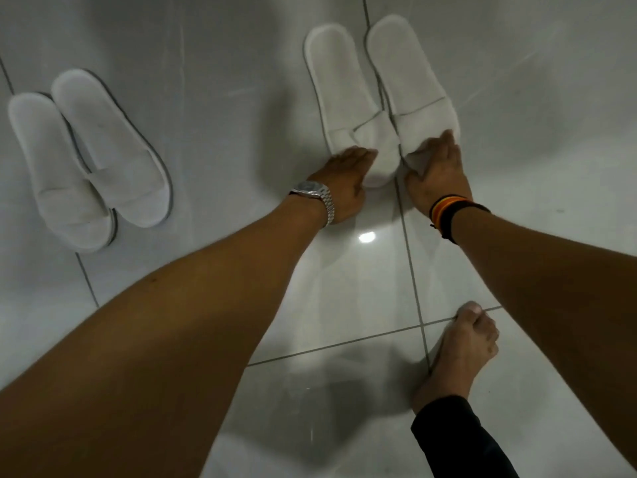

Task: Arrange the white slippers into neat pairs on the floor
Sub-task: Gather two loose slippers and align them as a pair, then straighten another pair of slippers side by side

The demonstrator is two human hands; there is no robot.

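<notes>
Now squaring up the right-hand pair of white slippers [375,98], set toe-ends nearest on the tiled floor [241,46], beside a grout line toward its far right. Left hand [344,181] flat against the toe of the left slipper [348,108], fingers together and extended. Right hand [436,174] pinching the toe band of the right slipper [410,84], fingers closed on the fabric. Second pair [86,157] well apart at the floor's left edge, slightly staggered. Likely risk: soft band bunching under the pinch, or one toe sliding past the other on glossy tile.
</notes>
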